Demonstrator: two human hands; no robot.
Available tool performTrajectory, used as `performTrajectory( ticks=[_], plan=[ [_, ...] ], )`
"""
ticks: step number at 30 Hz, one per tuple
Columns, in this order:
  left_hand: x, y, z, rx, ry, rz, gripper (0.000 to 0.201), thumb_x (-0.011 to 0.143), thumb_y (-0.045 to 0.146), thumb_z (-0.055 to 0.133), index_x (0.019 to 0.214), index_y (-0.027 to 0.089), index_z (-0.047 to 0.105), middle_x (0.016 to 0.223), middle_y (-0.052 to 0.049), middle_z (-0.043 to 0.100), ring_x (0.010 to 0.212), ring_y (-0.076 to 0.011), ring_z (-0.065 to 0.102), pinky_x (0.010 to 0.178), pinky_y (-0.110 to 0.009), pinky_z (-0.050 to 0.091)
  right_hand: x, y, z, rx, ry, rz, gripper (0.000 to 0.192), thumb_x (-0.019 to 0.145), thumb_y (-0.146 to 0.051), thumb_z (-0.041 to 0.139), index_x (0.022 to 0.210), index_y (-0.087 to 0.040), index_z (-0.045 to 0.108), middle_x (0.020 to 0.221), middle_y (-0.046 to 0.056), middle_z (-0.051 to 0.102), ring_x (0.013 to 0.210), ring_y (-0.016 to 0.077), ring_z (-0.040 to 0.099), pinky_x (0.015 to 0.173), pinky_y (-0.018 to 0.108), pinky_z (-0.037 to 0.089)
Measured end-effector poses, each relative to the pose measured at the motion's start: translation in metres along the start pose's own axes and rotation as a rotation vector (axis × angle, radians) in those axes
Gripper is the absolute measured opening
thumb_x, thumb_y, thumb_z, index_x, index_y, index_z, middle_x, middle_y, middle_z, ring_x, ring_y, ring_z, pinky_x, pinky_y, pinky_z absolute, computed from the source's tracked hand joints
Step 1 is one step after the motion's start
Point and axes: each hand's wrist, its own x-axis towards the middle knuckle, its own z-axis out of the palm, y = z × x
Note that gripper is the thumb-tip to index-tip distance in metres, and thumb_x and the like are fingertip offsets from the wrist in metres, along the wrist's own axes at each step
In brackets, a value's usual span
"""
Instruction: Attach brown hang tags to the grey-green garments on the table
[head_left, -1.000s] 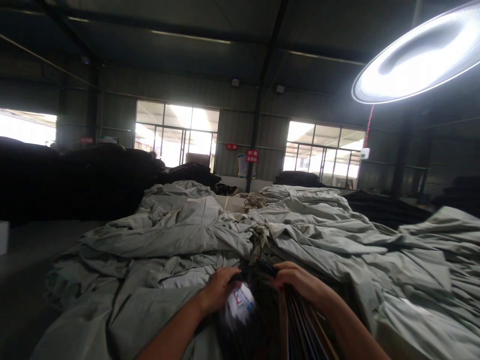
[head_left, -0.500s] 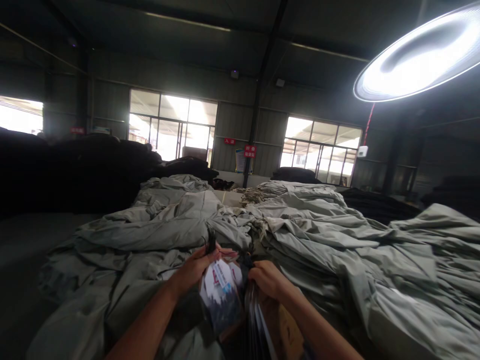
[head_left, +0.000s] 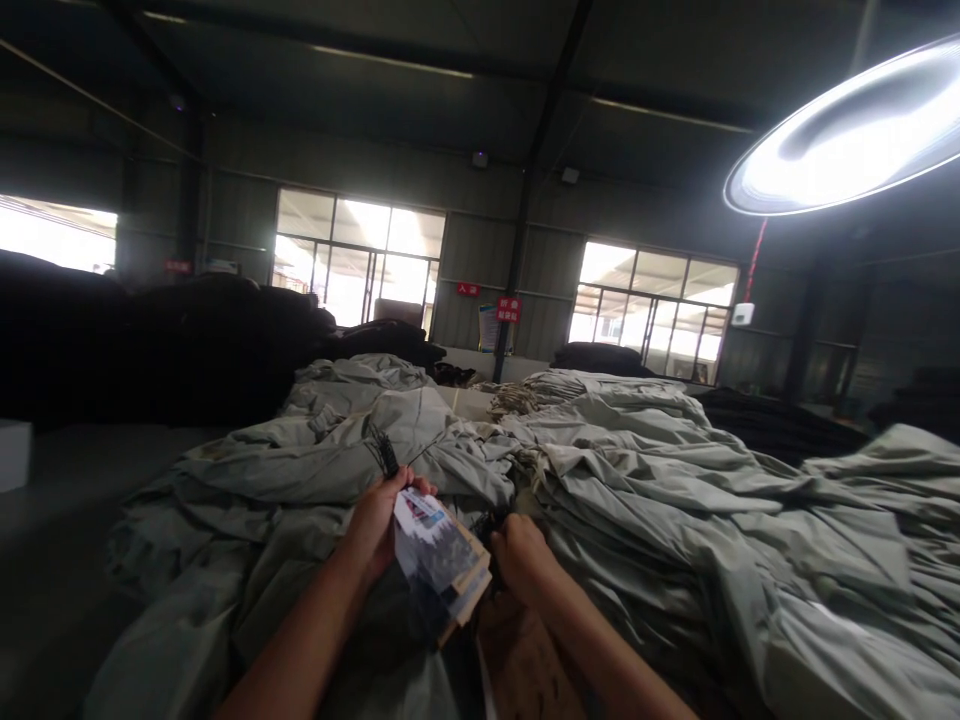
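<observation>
My left hand (head_left: 384, 515) is closed around the top of a bunch of hang tags (head_left: 442, 550), whose dark strings (head_left: 386, 455) stick up above the thumb. The tags fan down to the right; white, grey and brown card edges show. Just right of them, my right hand (head_left: 519, 555) is closed near dark strings, above a second bunch of tags with a brown card (head_left: 525, 650) in front. Its fingertips are partly hidden. Grey-green cloth (head_left: 360, 455) lies under and around both hands.
Heaped grey-green garments (head_left: 675, 480) spread ahead and to both sides. Dark piles (head_left: 150, 340) stand at the back left. A bright round lamp (head_left: 847, 130) hangs at the upper right, with a red cord and white switch (head_left: 742, 314) below it. Windows line the far wall.
My left hand has moved left and slightly up, and its tags now tilt and fan to the right. The right-hand bunch has turned, showing its brown card. The view has shifted slightly.
</observation>
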Motion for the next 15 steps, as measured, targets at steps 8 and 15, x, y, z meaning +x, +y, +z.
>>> performTrajectory(
  ticks=[8,15],
  plan=[
    [-0.003,0.005,0.077,0.252,0.139,0.116,0.017,0.07,0.027,0.06,0.06,0.016,0.051,0.046,0.005,0.052,0.038,-0.0076,0.045,0.042,-0.02,0.033,-0.038,-0.029,-0.037,0.442,0.012,-0.415,0.088,0.062,-0.042,0.068,0.135,-0.011,0.032,0.137,0.016,0.038,0.128,0.032,0.033,0.105,0.044,0.027],
    [-0.008,-0.018,0.141,0.175,0.204,0.101,0.018,0.074,0.022,0.061,0.061,0.016,0.05,0.046,0.007,0.046,0.04,-0.0061,0.044,0.047,-0.02,0.035,-0.034,-0.018,-0.042,0.66,0.152,-0.472,0.073,0.062,-0.025,0.062,0.13,-0.018,0.039,0.127,0.01,0.052,0.117,0.0277,0.046,0.099,0.039,0.035]
  ],
)
